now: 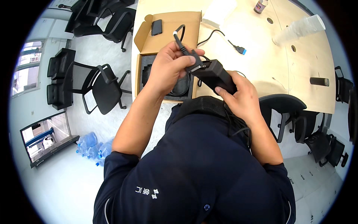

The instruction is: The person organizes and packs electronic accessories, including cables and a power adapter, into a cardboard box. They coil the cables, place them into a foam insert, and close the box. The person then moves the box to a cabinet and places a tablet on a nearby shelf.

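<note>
The left hand (pixel 172 64) pinches a black plastic multi-pin plug (pixel 194 60) between thumb and fingers, holding it up against the left end of a black rectangular box-shaped device (pixel 220 75); whether the plug is fully seated cannot be told. The right hand (pixel 241 95) is wrapped around the device's right end, the thumb lying along its near side. Both things are held above the near edge of a pale wood-grain worktop (pixel 261 48).

From the plug a thick black cable (pixel 179 42) with a white band rises and bends over. Beneath and beyond the left hand lies an open brown cardboard carton (pixel 189 24), lined with dark grey foam (pixel 148 59); a coiled black cable (pixel 181 89) lies in its near right part. A dark, flat phone-like slab (pixel 157 27) rests on the carton's far left flap area.

Right of the carton, a thinner black lead (pixel 216 30) curves across the worktop to a blue-ended plug (pixel 241 50). Farther off are a small bottle of dark liquid (pixel 260 6) and, to the right, a tall stack of clear plastic cups (pixel 298 30). A dark cylinder (pixel 319 81) lies near the right edge. Left of the worktop, a black office chair (pixel 107 93) stands on the pale floor.
</note>
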A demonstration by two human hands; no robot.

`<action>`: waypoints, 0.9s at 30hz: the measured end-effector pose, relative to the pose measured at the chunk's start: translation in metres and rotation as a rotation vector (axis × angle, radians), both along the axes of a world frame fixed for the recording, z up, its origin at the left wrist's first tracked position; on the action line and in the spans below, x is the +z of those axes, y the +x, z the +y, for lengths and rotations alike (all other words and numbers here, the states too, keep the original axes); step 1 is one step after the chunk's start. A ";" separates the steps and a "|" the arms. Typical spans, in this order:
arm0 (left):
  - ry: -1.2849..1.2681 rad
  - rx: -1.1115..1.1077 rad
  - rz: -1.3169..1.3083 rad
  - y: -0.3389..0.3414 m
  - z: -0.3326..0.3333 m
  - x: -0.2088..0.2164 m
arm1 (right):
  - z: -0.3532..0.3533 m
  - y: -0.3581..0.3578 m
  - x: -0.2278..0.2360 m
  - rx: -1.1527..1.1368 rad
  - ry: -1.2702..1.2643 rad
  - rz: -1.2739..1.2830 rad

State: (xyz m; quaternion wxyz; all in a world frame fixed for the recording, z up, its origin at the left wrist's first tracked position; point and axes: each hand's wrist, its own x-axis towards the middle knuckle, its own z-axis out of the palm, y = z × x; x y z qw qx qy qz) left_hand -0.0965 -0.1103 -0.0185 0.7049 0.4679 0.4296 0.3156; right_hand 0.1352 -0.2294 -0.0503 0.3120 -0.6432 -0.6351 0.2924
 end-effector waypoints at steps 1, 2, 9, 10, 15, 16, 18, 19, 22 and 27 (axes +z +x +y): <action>0.028 0.070 -0.041 0.001 -0.001 -0.002 | 0.001 0.001 -0.004 0.014 0.109 -0.052; 0.057 0.141 -0.082 0.002 -0.004 -0.009 | 0.001 0.003 -0.006 0.016 0.135 -0.065; -0.113 0.166 -0.083 -0.001 -0.012 -0.009 | -0.001 0.009 -0.011 0.042 0.183 -0.065; -0.176 0.140 -0.102 -0.003 -0.014 -0.008 | -0.002 0.010 -0.012 0.046 0.182 -0.044; -0.088 0.048 -0.170 -0.004 -0.017 -0.005 | -0.003 0.012 -0.017 0.016 0.106 0.054; -0.032 0.022 -0.067 -0.005 -0.014 -0.004 | -0.003 0.012 -0.017 0.008 0.089 0.070; 0.080 -0.029 0.138 -0.011 -0.005 -0.003 | -0.003 0.013 -0.015 0.000 0.015 0.122; 0.120 -0.002 0.150 -0.009 -0.004 -0.005 | -0.002 0.013 -0.014 -0.003 -0.022 0.147; 0.239 0.077 0.185 0.007 -0.004 -0.014 | -0.002 0.012 -0.011 -0.004 -0.173 0.348; 0.186 0.004 0.190 0.010 0.004 -0.009 | 0.001 0.018 -0.022 0.020 -0.291 0.570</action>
